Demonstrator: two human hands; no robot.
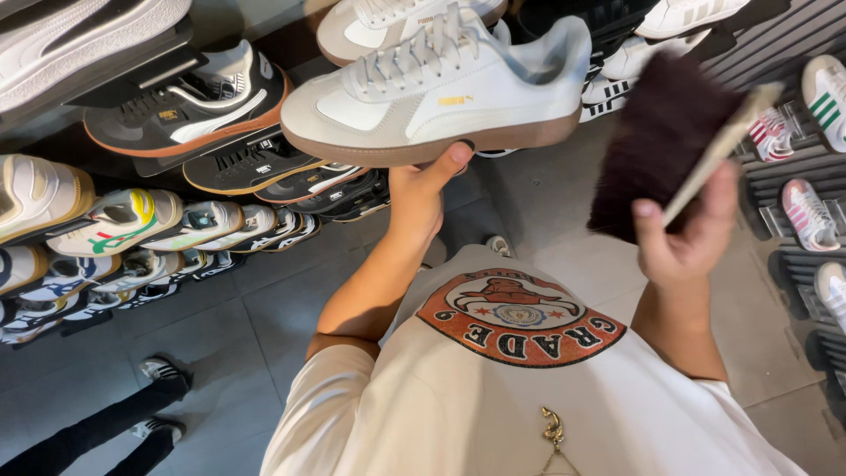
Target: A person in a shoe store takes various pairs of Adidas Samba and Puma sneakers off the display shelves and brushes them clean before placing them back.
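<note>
In the head view, the left hand (pixel 421 189) grips a white sneaker (pixel 441 84) from beneath at the upper middle of the frame, thumb pressed on the edge of its sole. The shoe lies side-on, toe toward the left: smooth white upper, pale grey suede-like toe and lace panels, cream laces, a brown gum sole. The right hand (pixel 687 234), at the right of the frame, is clenched around a brush (pixel 670 141) with dense dark bristles and a pale wooden back; the brush is held just beside the sneaker's heel, blurred, so its outline is soft. The fingers under the sole are hidden. Rows of shoes on wall shelves (pixel 132 229) fill the left side, many cut off by the edge. Another person's dark-trousered legs (pixel 106 427) stand on the grey tiled floor (pixel 256 300) at lower left.
</note>
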